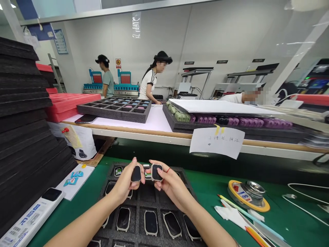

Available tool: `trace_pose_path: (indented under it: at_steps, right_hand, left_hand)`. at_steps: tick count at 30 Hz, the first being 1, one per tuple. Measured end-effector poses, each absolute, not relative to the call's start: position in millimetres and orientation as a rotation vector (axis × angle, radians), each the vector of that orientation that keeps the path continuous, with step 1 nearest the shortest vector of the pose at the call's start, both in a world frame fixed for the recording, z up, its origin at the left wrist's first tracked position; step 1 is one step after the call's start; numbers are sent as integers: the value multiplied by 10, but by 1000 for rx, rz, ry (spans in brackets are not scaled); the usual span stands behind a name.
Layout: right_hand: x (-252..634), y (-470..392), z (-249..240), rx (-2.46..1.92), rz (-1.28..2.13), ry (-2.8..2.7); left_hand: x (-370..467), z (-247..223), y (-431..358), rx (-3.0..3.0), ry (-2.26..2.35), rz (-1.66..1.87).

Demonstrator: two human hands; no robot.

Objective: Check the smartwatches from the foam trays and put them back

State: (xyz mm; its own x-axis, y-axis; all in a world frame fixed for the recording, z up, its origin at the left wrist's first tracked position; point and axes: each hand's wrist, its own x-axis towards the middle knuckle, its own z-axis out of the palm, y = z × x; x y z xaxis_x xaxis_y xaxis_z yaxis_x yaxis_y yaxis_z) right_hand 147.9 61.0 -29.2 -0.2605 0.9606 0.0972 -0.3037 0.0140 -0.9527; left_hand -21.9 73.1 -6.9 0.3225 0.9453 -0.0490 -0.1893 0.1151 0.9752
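My left hand is closed around a smartwatch body with a dark screen and a pale frame. In my right hand is a second smartwatch body, its dark face tilted toward me, the thumb on its edge. Both are held close together above a black foam tray. Strapless watch bodies lie in the tray's compartments, among them one in the near middle and one to its left. At the far side, a watch shows a lit green-and-white screen. My forearms cover parts of the tray.
Black foam sheets are stacked high at left, by a white box. A raised shelf holds foam trays. Right of my arm lie a tape roll and pens. Co-workers stand beyond.
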Motion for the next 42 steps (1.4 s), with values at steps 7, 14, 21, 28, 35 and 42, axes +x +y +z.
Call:
trace_pose_path:
  at_steps: [7, 14, 21, 28, 35, 42]
  right_hand:
    - [1568, 565, -362, -553, 1851, -979]
    - [1575, 570, -405, -536, 1837, -995]
    - [1588, 576, -441, -493, 1919, -1047]
    - [1611, 602, -470, -458, 1906, -1059]
    - [1605, 579, -458, -440, 1863, -1094]
    - [1594, 581, -443, -436, 1874, -1089]
  left_hand:
    - [-255, -206, 755, 1026, 860, 1000]
    - [-247, -256, 764, 1110, 819, 989]
    - [-266, -327, 762, 1172, 804, 1013]
    - [-267, -316, 727, 1205, 814, 1020]
    - [-268, -314, 760, 1159, 810, 1028]
    - [-277, -325, 770, 1125, 822, 1033]
